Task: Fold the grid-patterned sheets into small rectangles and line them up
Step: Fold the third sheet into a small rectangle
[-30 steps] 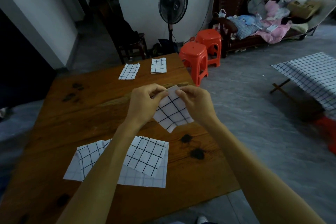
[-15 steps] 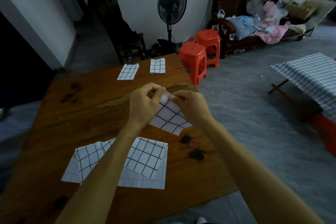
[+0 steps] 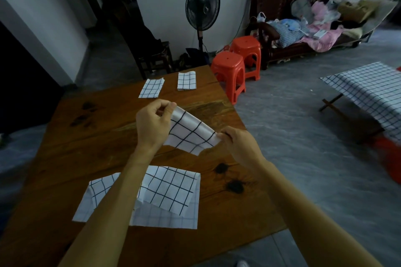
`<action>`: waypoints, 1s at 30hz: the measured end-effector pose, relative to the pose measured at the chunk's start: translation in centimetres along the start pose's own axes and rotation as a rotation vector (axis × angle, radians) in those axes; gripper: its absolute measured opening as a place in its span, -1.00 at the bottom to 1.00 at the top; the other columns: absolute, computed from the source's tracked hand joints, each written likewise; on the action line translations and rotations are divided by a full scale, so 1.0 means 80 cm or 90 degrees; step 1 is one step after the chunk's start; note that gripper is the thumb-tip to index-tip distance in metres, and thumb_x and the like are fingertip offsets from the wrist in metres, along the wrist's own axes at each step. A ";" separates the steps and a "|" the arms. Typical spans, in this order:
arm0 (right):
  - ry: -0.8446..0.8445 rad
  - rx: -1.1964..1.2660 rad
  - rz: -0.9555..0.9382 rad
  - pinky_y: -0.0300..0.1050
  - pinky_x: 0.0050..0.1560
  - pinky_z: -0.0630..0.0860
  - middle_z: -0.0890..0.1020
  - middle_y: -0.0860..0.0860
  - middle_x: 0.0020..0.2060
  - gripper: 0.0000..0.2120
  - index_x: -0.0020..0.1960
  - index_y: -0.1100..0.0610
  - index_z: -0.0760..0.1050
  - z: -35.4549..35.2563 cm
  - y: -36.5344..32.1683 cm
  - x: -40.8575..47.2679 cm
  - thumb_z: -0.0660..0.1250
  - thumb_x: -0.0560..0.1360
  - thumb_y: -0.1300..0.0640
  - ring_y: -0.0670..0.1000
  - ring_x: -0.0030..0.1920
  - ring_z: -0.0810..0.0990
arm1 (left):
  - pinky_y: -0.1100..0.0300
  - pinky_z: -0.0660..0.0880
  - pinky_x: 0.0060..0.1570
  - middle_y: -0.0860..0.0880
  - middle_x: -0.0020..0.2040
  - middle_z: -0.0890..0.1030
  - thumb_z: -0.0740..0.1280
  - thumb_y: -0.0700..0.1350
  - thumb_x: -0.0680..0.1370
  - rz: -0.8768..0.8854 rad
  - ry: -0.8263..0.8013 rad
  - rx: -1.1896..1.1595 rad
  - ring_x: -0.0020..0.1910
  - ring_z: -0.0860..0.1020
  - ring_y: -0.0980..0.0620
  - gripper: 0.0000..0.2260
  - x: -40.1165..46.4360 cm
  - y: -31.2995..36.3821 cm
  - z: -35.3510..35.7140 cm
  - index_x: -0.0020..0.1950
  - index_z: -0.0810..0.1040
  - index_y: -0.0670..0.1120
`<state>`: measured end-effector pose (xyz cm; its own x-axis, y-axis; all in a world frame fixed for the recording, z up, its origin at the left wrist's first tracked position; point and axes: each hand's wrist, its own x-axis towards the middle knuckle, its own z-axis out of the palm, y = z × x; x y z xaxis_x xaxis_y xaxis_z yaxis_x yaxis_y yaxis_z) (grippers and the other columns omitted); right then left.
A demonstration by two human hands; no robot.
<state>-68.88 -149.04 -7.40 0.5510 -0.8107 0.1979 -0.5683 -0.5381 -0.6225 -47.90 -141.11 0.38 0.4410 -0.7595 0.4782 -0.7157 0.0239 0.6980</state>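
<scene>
A white sheet with a black grid [image 3: 191, 134] hangs in the air above the wooden table [image 3: 97, 136], stretched between my hands. My left hand [image 3: 153, 123] pinches its upper left corner. My right hand [image 3: 236, 143] pinches its right corner, lower down. Two folded grid rectangles lie side by side at the table's far edge, one on the left [image 3: 152, 91] and one on the right [image 3: 186, 80]. Several unfolded grid sheets [image 3: 171, 193] lie in a loose pile near the front edge, partly hidden by my left forearm.
Two red plastic stools [image 3: 230, 71] stand just past the table's far right corner. A standing fan [image 3: 202, 4] is behind them. A wooden bench [image 3: 303, 6] piled with cloth lines the wall. A grid-covered cot [image 3: 368, 91] stands on the floor at right.
My hands were close together on the sheet. They have moved apart, the right hand down and to the right, and the sheet is now spread between them.
</scene>
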 end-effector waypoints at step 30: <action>0.047 0.015 -0.055 -0.13 -0.42 0.37 0.48 -0.12 -0.43 -0.78 -0.14 0.03 0.50 0.005 -0.009 -0.004 0.19 0.63 0.01 -0.11 -0.45 0.45 | 0.44 0.43 -0.31 0.11 -0.26 0.57 0.32 -0.07 0.57 -0.021 0.021 -0.029 -0.29 0.51 0.21 -0.85 -0.005 0.004 0.013 -0.07 0.62 -0.12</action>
<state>-68.40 -148.30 -7.26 0.5504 -0.7769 0.3059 -0.5060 -0.6018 -0.6179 -48.88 -141.50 -0.14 0.4821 -0.7381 0.4720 -0.6757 0.0296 0.7365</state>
